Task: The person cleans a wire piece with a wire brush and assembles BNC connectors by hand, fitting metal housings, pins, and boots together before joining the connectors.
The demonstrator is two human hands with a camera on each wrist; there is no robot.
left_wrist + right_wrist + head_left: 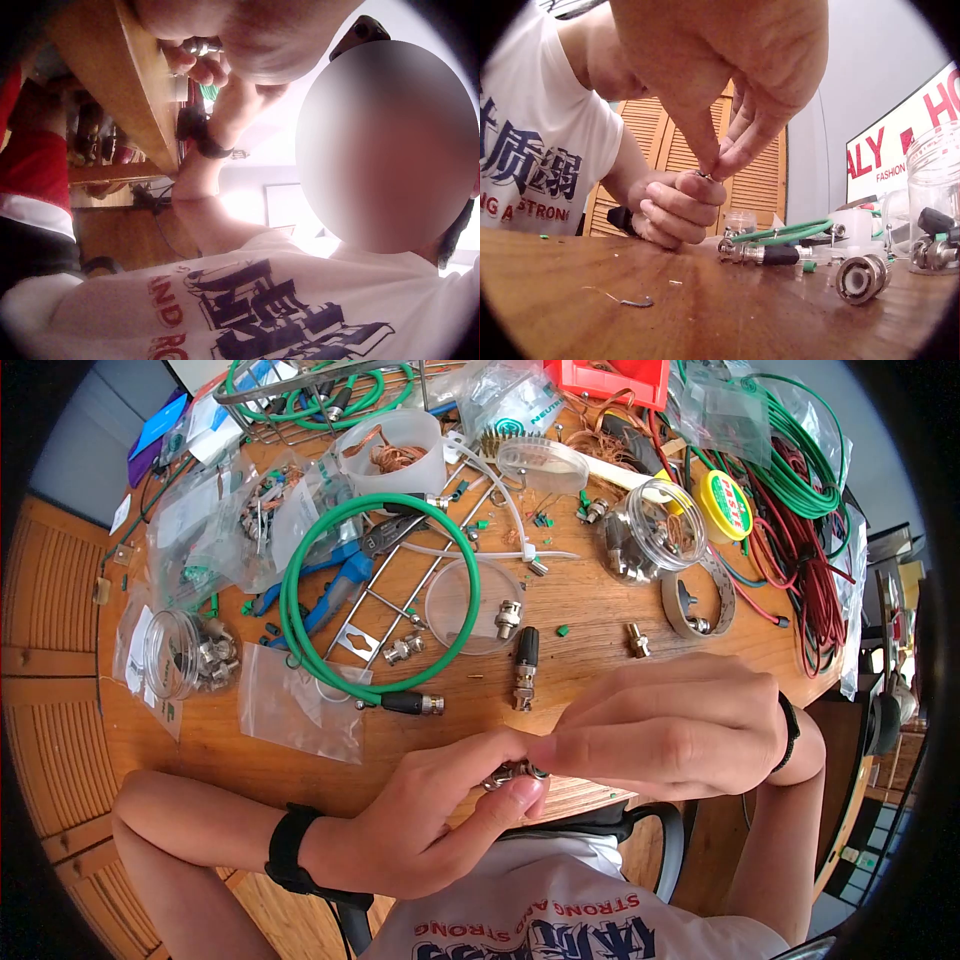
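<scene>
Silver metal shines in my left hand [405, 820]; my thumb and fingers are curled round a small connector [512, 773], so that grip is closed on it; my right hand [680, 725] comes in from the other side, and its thumb and finger pinch the end of the same connector; the tips hide that end, so I cannot tell if a tiny bit sits between them; the connector is up off the table [590, 625], near its front edge and in front of my shirt [560, 900].

Just past my hands, a black and silver plug [526, 660] lies on the table; a short metal piece [638, 641] is to the right of it; a fat silver connector [508, 619] sits on a clear round lid [450, 615]; a green cable [292, 590] is looped to the left, over the blue pliers [340, 595], and its black end [402, 703] points toward the plug; a clear bag [305, 710] lies under part of the loop; one jar of metal bits [172, 655] is far left, and another open jar [660, 530] is on the right, beside a yellow tub [725, 505].
</scene>
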